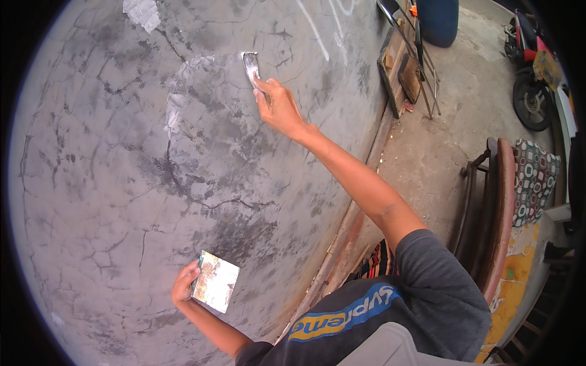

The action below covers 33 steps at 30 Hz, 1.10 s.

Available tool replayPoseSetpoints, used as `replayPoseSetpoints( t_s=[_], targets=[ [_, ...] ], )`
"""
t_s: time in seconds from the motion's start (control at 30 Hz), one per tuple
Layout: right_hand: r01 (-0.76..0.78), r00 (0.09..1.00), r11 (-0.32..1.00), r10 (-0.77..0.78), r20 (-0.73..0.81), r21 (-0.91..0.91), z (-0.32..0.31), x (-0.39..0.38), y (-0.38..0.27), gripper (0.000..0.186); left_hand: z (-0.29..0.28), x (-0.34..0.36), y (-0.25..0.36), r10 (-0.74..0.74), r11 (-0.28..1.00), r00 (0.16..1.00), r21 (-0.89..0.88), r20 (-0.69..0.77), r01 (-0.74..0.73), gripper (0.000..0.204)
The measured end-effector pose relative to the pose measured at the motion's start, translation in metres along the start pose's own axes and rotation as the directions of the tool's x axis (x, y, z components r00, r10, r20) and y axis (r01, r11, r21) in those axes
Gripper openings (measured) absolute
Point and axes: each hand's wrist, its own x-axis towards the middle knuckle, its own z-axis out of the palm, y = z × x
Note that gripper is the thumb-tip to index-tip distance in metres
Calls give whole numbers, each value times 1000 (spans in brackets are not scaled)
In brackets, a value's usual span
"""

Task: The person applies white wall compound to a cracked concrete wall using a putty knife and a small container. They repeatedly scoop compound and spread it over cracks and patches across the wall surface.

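My right hand [274, 107] is closed on a putty knife [250, 66], whose blade is at the cracked grey wall [97, 201], high in the middle of the view. Some white material shows at the blade's edge. My left hand [186, 280], lower down, grips a flat square board [217, 280] with white, stained material on its face. Pale white patches [140, 12] mark the wall at the top left, with another [174, 113] left of the knife along a crack.
At the upper right, leaning boards and metal-framed items [403, 79] stand by the wall near a blue barrel [436, 21]. A motorcycle [531, 97] is at the far right. A curved bench [494, 213] with a patterned cloth [534, 183] stands right of my arm on the concrete floor [464, 97].
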Motion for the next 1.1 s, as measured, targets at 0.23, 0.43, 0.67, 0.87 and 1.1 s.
replayPoseSetpoints(
  t_s=[0.23,0.43,0.67,0.87,1.1],
  targets=[
    [-47,992,999,45,118,14,-44,-13,-18,33,7,-5,6,-6,997,997,-71,80,12,44],
    [-26,981,985,57,-187,168,-14,16,-26,26,6,1,6,11,996,997,-87,70,-5,45],
    [-8,968,998,23,-249,62,42,-18,-13,25,15,-4,9,-2,998,999,-66,41,5,52],
    [-244,967,966,235,98,83,-33,-25,-30,28,7,-7,2,-2,993,999,-120,48,7,42],
    [-226,944,965,251,215,-134,-75,48,-53,31,11,-6,5,-5,993,999,-118,45,10,42]
  ],
)
